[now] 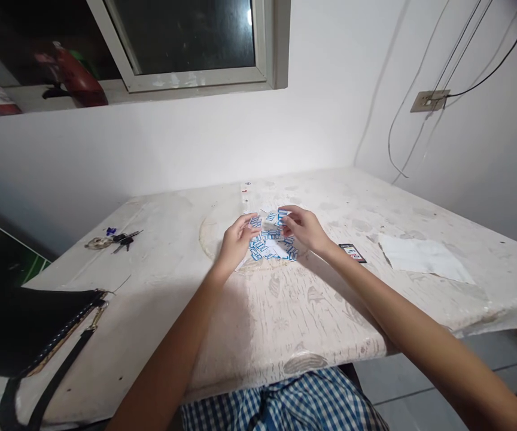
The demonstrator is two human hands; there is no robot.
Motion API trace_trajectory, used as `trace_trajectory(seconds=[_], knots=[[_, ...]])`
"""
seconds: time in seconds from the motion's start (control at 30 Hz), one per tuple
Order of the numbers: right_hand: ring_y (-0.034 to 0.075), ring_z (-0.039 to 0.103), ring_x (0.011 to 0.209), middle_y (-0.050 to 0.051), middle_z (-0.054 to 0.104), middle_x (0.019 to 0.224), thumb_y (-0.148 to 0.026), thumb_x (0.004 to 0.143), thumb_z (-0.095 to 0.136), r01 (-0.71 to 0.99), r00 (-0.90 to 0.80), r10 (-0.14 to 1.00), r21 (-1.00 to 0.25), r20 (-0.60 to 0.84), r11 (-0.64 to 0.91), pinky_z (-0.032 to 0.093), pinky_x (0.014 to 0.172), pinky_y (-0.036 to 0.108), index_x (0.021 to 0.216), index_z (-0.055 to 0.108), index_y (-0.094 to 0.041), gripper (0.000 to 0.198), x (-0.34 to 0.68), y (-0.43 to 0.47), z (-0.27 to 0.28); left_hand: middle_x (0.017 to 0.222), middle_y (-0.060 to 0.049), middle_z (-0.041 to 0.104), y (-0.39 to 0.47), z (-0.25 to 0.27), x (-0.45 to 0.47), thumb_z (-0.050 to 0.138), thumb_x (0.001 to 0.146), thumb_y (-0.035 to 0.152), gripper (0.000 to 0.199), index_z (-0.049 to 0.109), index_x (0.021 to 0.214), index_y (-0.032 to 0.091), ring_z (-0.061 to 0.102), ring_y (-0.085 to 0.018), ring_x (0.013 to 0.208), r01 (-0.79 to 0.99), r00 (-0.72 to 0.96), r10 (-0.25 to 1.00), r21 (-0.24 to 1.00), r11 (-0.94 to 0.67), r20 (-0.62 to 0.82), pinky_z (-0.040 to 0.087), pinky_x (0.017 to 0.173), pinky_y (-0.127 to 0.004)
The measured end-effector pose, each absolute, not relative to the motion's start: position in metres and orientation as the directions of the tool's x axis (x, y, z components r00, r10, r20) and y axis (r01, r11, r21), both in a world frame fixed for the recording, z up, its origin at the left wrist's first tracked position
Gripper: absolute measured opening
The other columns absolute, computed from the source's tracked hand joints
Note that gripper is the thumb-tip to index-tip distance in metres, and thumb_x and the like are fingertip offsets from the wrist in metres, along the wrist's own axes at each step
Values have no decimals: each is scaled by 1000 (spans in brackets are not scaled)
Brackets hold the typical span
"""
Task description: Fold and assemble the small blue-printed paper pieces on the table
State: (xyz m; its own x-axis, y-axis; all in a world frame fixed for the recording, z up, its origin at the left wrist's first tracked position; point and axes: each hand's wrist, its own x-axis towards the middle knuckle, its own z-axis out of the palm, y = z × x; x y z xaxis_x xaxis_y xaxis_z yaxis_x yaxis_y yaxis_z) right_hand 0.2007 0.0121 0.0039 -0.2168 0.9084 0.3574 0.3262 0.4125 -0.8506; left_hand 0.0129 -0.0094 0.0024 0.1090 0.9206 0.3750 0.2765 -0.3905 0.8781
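Note:
A loose cluster of white paper pieces with blue printed shapes or lettering [271, 234] lies between my hands near the middle of the table. My right hand [304, 227] pinches one blue-and-white paper piece [282, 214] at the cluster's far right side. On the left side, my left hand [236, 239] has its fingers curled with thumb and fingertips at another paper piece [255, 221]. The overlapping pieces make it hard to tell where each one ends. A small dark-edged card [352, 252] rests to the right of the cluster, partly behind my right forearm.
The table [285, 317] has a pale patterned cover. A white cloth or paper [424, 257] lies at right, and keys [124, 239] at left. A black bag [38, 326] with a strap is at the near left. A wall socket [429, 101] has hanging cables.

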Motion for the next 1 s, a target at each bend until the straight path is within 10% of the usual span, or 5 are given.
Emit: trace_trajectory(seconds=[0.17, 0.4, 0.7, 1.0], knots=[[31, 41, 121, 17, 45, 132, -38, 84, 52, 699, -355, 888, -548, 292, 460, 33, 98, 48, 134, 41, -17, 55, 213, 17, -3, 149, -7, 23, -9, 1, -10, 39, 86, 24, 36, 56, 119, 22, 29, -22, 134, 652, 148, 887, 631, -420, 438, 29, 107, -36], [35, 12, 136, 13, 19, 149, -66, 67, 59, 722, -557, 829, -469, 43, 509, -1, 101, 65, 144, 17, -26, 97, 209, 11, -16, 149, -8, 24, -14, -1, -17, 67, 61, 58, 86, 35, 136, 32, 12, -35, 137, 836, 347, 936, 434, -336, 56, 14, 107, -54], [25, 51, 110, 13, 57, 121, -31, 80, 55, 530, -575, 699, -458, 425, 714, 38, 94, 41, 131, 40, -14, 56, 184, 15, -31, 133, -7, 47, -12, -9, 1, 62, 71, 44, 63, 44, 127, 22, 41, -26, 123, 709, 441, 873, 515, -482, 209, 33, 101, -37], [22, 54, 97, 11, 56, 113, -16, 86, 39, 549, -549, 640, -345, 538, 761, 45, 80, 35, 135, 30, -17, 50, 180, 5, -25, 97, -5, 62, -15, -4, 7, 52, 81, 24, 28, 52, 109, 20, 58, -20, 92, 711, 467, 815, 402, -577, 343, 46, 77, -31]])
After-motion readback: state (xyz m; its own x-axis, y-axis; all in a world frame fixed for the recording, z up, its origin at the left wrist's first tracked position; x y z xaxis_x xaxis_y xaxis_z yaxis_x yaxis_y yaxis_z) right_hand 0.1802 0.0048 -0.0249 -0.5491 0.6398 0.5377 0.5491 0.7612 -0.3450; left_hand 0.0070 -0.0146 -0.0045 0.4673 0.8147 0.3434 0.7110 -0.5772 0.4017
